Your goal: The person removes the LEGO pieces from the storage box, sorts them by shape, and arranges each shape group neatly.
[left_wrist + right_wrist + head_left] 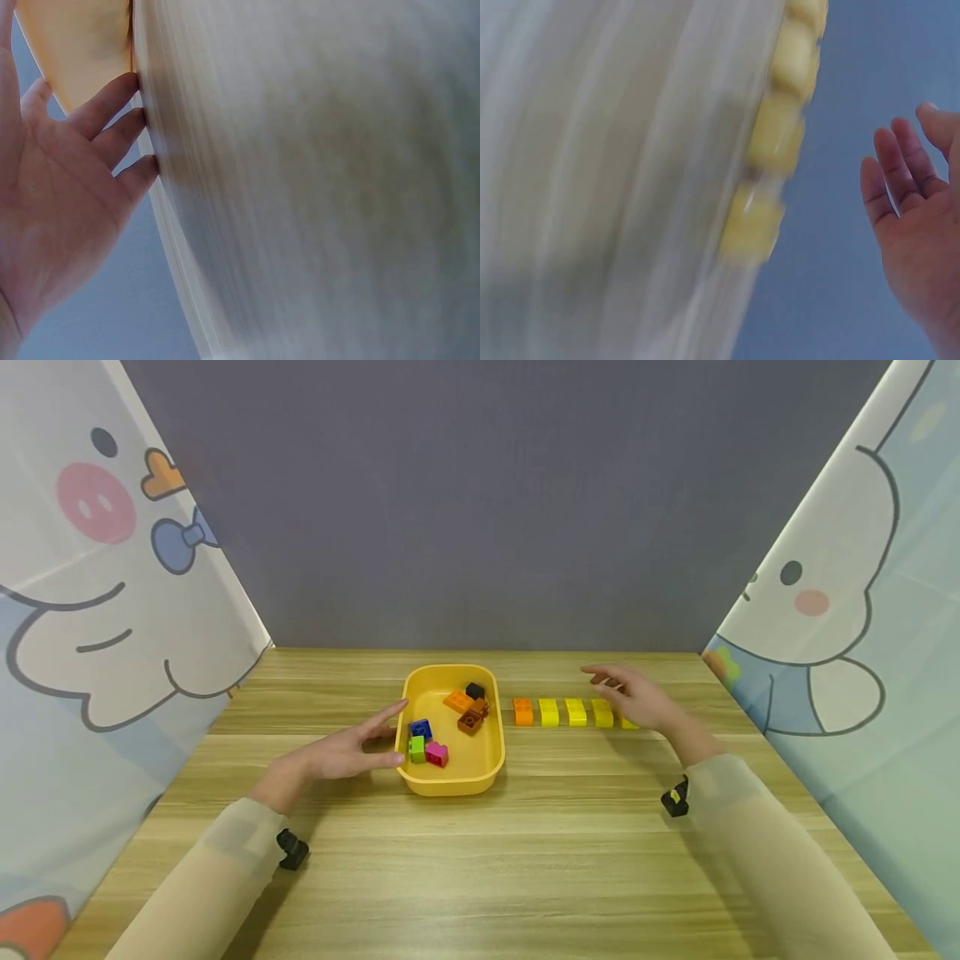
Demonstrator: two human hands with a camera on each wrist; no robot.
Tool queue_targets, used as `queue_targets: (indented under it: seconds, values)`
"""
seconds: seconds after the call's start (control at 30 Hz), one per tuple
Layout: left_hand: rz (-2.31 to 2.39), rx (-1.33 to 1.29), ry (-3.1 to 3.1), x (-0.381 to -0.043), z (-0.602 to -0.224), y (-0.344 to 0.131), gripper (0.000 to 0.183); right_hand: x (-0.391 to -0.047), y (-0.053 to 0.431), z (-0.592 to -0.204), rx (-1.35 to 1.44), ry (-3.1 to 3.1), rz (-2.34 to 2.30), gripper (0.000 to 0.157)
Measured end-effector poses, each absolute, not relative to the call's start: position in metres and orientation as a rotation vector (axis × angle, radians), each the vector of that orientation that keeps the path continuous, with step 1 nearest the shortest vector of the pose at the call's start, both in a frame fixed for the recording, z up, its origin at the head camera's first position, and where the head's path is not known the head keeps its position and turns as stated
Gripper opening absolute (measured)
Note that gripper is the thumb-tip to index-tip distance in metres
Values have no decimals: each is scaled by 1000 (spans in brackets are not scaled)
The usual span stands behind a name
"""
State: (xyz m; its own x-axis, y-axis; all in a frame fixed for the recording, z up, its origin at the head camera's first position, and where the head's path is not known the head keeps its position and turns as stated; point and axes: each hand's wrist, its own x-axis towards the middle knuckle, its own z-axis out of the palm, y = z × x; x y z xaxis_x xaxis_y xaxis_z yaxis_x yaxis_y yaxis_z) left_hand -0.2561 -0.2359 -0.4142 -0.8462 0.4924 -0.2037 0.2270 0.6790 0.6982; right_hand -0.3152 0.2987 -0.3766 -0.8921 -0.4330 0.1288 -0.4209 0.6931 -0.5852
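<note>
My left hand (345, 753) rests at the left side of a yellow plastic box (451, 787), with thumb and fingers spread along its rim. In the left wrist view its fingertips lie right at the tabletop. Inside the box are toy building bricks: orange (458, 701), black (475, 691), brown (471, 718), blue (421, 729), green (417, 749) and pink (437, 754). To the right of the box runs a row with an orange brick (522, 712) and several yellow bricks (751, 225). My right hand (637, 697) hovers over the row's right end, fingers loosely bent and nothing held; it partly hides the last yellow brick.
The wooden tabletop (480, 877) reaches back to a plain grey panel (480, 510). Cartoon-printed curtains (97, 627) flank the table on both sides. Black devices (292, 850) are strapped at both wrists.
</note>
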Motion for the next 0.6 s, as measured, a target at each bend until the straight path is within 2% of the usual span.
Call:
queue_targets:
  seconds: [0.33,0.6]
  values:
    - [970,576,2518,-257,-415,-237,99,-321,175,-372,-934,2751,-1074,43]
    - [989,557,2504,-256,-412,-237,100,-332,103,-380,-1004,2812,-908,41]
